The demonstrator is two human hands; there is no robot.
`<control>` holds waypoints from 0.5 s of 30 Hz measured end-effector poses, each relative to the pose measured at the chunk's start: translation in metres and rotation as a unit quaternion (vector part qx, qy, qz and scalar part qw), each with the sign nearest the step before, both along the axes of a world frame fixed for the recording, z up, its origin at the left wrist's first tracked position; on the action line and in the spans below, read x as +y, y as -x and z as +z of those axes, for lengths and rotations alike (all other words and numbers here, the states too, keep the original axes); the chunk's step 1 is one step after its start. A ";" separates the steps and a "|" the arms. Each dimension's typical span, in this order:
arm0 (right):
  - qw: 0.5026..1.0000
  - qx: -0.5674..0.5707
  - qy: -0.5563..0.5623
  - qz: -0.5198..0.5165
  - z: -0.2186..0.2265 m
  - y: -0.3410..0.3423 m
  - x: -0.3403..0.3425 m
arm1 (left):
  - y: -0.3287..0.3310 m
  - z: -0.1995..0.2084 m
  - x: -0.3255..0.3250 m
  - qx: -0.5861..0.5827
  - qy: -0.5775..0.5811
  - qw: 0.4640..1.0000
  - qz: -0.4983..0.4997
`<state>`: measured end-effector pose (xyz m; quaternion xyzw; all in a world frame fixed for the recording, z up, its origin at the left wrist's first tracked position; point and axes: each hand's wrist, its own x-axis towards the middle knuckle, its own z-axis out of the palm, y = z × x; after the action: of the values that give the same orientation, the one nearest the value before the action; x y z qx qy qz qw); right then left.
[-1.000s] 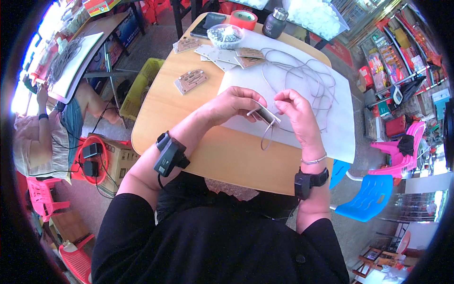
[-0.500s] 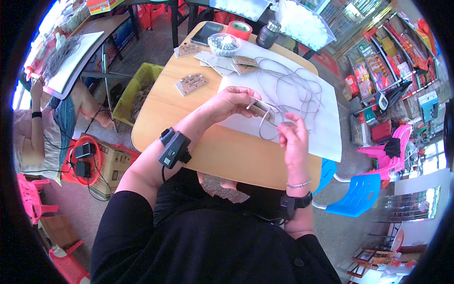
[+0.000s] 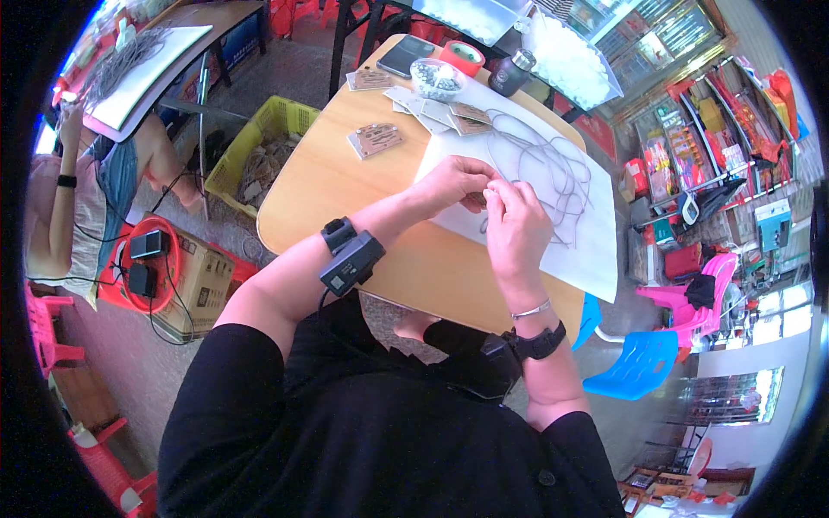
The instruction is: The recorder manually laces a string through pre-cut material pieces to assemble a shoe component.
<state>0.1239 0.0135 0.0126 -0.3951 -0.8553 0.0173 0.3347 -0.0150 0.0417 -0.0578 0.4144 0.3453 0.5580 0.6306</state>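
My left hand (image 3: 456, 183) is closed over the near part of the table, around a small brown-and-white board that its fingers now mostly hide. My right hand (image 3: 521, 226) meets it from the right, thumb and fingers pinched together at the board's edge; what lies between these fingertips is too small to make out. Thin grey cord (image 3: 553, 164) lies in loose loops on a white sheet (image 3: 596, 259) just beyond both hands. Another small board (image 3: 376, 140) with brown, slotted markings rests on the wooden table (image 3: 302, 194) to the left.
Farther back are white cards (image 3: 423, 110), a bowl of small silvery pieces (image 3: 436, 79), a phone (image 3: 406, 56), red-rimmed tape (image 3: 463, 58) and a dark bottle (image 3: 512, 73). A yellow crate (image 3: 226, 167) stands left of the table, a blue chair (image 3: 635, 367) right. Another person sits far left.
My right hand has moved up and left from beside the cord loop to meet my left hand, its fingers closing into a pinch. The board has become mostly hidden. The whole view has shifted slightly.
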 end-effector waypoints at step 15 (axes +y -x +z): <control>0.859 0.372 0.305 0.175 0.058 0.012 0.081 | -0.003 0.003 -0.005 0.205 -0.045 0.978 0.004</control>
<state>0.1120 0.0941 0.0706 -0.2857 -0.6743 0.4811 0.4819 -0.0118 0.0362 -0.0548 0.5464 0.4431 0.4786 0.5254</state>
